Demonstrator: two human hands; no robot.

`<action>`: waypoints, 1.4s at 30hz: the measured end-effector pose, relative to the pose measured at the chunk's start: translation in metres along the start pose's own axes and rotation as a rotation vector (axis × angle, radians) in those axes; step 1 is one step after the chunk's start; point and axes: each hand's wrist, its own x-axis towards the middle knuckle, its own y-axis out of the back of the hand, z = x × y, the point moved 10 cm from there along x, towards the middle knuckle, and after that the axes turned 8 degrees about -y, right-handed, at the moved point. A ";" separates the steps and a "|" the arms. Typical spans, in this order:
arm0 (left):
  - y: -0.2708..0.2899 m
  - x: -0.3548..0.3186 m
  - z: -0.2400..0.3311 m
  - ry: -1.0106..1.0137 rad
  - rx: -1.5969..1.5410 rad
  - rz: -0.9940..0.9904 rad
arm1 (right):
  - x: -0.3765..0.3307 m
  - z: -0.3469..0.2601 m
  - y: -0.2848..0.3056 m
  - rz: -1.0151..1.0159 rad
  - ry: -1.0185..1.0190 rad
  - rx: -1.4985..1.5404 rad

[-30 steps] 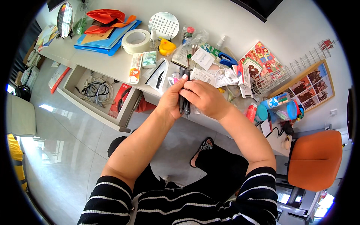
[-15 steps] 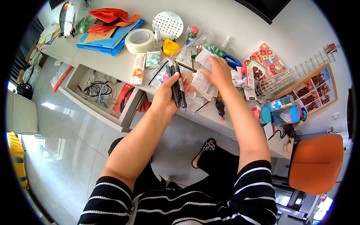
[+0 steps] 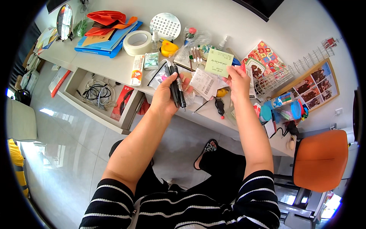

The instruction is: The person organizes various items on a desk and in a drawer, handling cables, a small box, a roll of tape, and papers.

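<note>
Pens (image 3: 176, 91): a bundle of slim barrels, black with some silver or clear parts, gripped upright-slanting in the left hand (image 3: 166, 96). The fingers are closed round the barrels, the thumb lying across them; the exact count is hidden by overlap and grip. Any marking on them is too small to make out.

Note (image 3: 219, 61): a flat, square-cornered, pale green sheet bearing dark script and smaller lines. It is pinched at its lower right corner between the thumb and fingers of the right hand (image 3: 239, 84), which covers that corner. The hands are apart.

Between the hands lies a white slip (image 3: 204, 82) with a barcode and fine print, seemingly paper, though the fisheye view is poor on this point. Just below it, nearer the right hand, is a small black object (image 3: 220, 107) with a red tip, kind unclear.

Left of and beyond the left hand: a white-and-orange carton (image 3: 137, 70) with printed panels; a broad roll of off-white tape (image 3: 137, 52); a glossy round plaque (image 3: 165, 26) with rows of dark characters.

Further left, an open drawer (image 3: 93, 117) holds tangled black and white cables (image 3: 100, 93).

Right of the right hand: a white wire rack (image 3: 272, 83), its lower part obscured by cartons, and a wood-framed photo board (image 3: 314, 89).
</note>
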 end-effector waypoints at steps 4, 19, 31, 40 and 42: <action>-0.001 -0.002 0.000 0.000 0.031 0.017 | -0.030 0.022 0.012 -0.067 -0.245 0.213; -0.013 -0.015 -0.013 0.054 0.119 -0.144 | -0.122 0.053 0.040 -0.091 -0.349 0.070; -0.001 -0.007 0.006 -0.036 0.098 -0.064 | -0.105 -0.043 -0.048 0.103 1.088 -1.091; -0.002 -0.006 0.010 -0.027 0.064 -0.077 | -0.085 0.001 -0.067 -0.042 0.874 -1.099; -0.002 -0.006 0.012 -0.042 0.070 -0.070 | -0.075 -0.008 -0.060 -0.052 0.764 -1.005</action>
